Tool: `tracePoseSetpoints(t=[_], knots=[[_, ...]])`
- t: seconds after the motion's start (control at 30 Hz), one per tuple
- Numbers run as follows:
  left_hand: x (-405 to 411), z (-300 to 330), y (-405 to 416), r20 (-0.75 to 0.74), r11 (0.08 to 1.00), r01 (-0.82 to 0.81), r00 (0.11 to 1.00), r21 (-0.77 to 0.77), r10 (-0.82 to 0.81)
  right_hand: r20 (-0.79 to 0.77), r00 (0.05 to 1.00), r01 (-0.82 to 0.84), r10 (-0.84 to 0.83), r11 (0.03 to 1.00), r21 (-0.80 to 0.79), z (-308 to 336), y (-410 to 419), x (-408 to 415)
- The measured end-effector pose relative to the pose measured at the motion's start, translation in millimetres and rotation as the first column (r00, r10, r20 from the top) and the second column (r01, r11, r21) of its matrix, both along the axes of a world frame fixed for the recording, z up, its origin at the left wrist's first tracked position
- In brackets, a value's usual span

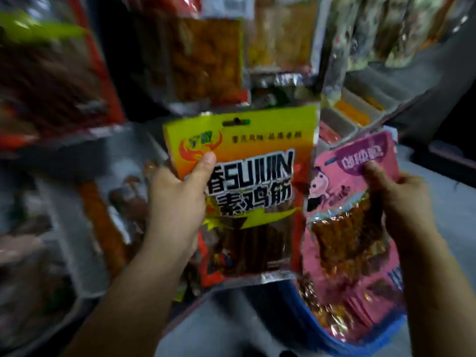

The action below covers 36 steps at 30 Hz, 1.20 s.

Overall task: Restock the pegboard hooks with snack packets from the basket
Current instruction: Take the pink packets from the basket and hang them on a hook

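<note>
My left hand grips a yellow-and-orange snack packet by its left edge, thumb across the front, holding it upright in the middle of the view. Its hang hole is at the top. My right hand holds a pink snack packet at its upper right edge, thumb on the front. More pink packets lie below it in a blue basket at the lower right. Above, blurred packets hang in rows on the display.
Grey trays with loose orange and red snacks run along the shelf behind the packets. More bins of brown and orange snacks lie at the left. A large red-edged hanging packet fills the upper left. A grey counter lies at the right.
</note>
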<state>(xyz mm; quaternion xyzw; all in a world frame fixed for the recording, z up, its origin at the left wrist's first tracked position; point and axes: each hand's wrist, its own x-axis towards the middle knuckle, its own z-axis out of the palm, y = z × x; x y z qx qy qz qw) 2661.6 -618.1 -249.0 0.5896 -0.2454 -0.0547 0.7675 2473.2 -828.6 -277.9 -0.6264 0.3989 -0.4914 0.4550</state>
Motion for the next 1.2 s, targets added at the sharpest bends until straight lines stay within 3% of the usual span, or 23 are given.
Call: tracePoseSetpoints(t=[0.13, 0.23, 0.43, 0.53, 0.63, 0.8, 0.93, 1.1, 1.2], knots=[[37.2, 75.3, 55.4, 0.126, 0.975, -0.137, 0.979, -0.175, 0.16, 0.034, 0.983, -0.175, 0.18, 0.978, -0.114, 38.8, 31.8, 46.8], [68.7, 111.9, 91.6, 0.206, 0.938, -0.264, 0.928, -0.224, 0.311, 0.055, 0.949, -0.293, 0.311, 0.932, -0.213, 65.1, 54.7, 73.9], [116.0, 137.7, 135.5, 0.31, 0.874, -0.458, 0.817, -0.163, 0.487, 0.011, 0.822, -0.549, 0.569, 0.798, -0.247, 102.8, 96.5, 115.2], [127.4, 141.2, 144.2, 0.338, 0.878, -0.46, 0.812, -0.132, 0.476, 0.006, 0.741, -0.647, 0.672, 0.716, -0.264, 120.4, 120.1, 136.7], [127.5, 144.1, 145.8, 0.344, 0.895, -0.423, 0.827, -0.14, 0.445, 0.0, 0.717, -0.661, 0.697, 0.679, -0.32, 136.4, 143.2, 158.7], [119.5, 150.7, 145.0, 0.248, 0.951, -0.279, 0.92, -0.135, 0.305, -0.01, 0.704, -0.653, 0.71, 0.642, -0.403, 160.2, 168.1, 188.1], [110.9, 159.6, 143.6, 0.221, 0.976, -0.149, 0.958, -0.158, 0.182, 0.028, 0.626, -0.716, 0.779, 0.588, -0.376, 167.4, 176.1, 196.6], [106.6, 171.3, 140.1, 0.349, 0.977, -0.147, 0.917, -0.155, 0.193, 0.097, 0.676, -0.638, 0.73, 0.646, -0.418, 165.7, 171.1, 197.1], [105.1, 179.3, 137.0, 0.432, 0.965, -0.218, 0.864, -0.143, 0.259, 0.2, 0.606, -0.664, 0.77, 0.629, -0.405, 166.8, 164.8, 196.1]])
